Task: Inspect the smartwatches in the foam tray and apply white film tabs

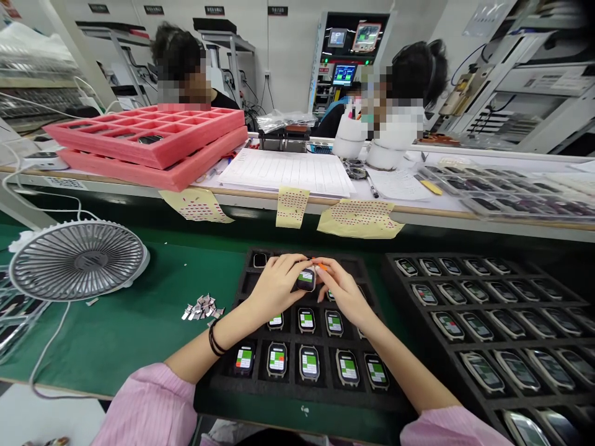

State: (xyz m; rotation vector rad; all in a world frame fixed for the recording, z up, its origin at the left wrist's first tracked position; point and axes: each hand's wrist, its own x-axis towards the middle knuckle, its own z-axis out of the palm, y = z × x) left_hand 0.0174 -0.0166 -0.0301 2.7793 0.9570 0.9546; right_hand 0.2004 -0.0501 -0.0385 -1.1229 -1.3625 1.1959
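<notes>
My left hand grips a smartwatch without a strap, its screen lit with green and white blocks. At the watch's right edge is my right hand, its fingers pinched on a small orange piece whose kind I cannot make out. Both hands hover above a black foam tray. Several more lit watches sit in its compartments, among them a watch in the front row and another watch showing a red block. My hands hide part of the back rows.
A second black tray full of watches lies to the right. At left are a white fan and a pile of small silvery pieces. Pink foam trays and paper sheets rest on the shelf; two people sit beyond it.
</notes>
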